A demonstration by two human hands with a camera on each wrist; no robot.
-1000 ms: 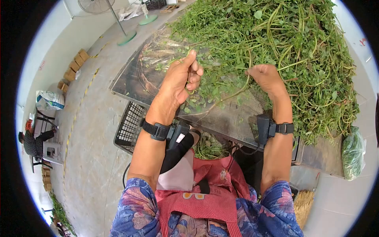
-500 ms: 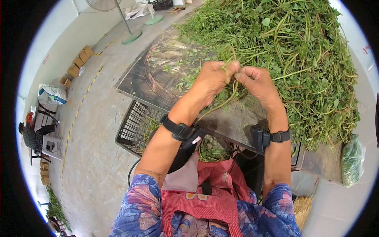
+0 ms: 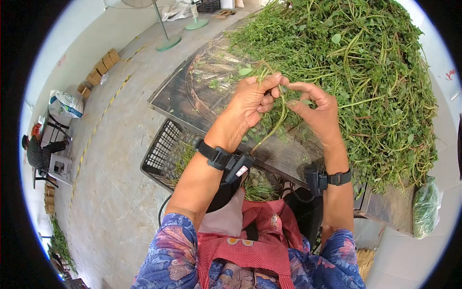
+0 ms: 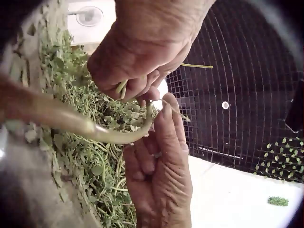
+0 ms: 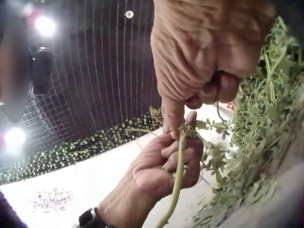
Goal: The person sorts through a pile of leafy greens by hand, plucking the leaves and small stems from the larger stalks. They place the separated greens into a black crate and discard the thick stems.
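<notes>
My left hand (image 3: pixel 255 98) grips a long green plant stem (image 3: pixel 275 127) above the table. The stem's thick lower part curves down toward the table's front edge. Leafy bits stick out above the left fingers, and a cut-looking stem end shows under its curled fingers in the left wrist view. My right hand (image 3: pixel 317 111) meets the left at the stem, its thumb and index finger at a thin side shoot (image 4: pixel 176 111). A small leaf (image 3: pixel 306 101) shows by the right fingers. In the right wrist view, the stem (image 5: pixel 176 190) runs down in front of the left palm.
A big heap of leafy green stems (image 3: pixel 380 91) covers the table's right and back. Loose leaves lie on the dark table (image 3: pixel 173 94). Below stands a black crate (image 3: pixel 161 151) with greens inside. A filled plastic bag (image 3: pixel 426 207) hangs near the right corner.
My hands were apart a second ago, with the right holding the stem. They came together at the stem, and the left now grips it. The right thumb and index have since spread.
</notes>
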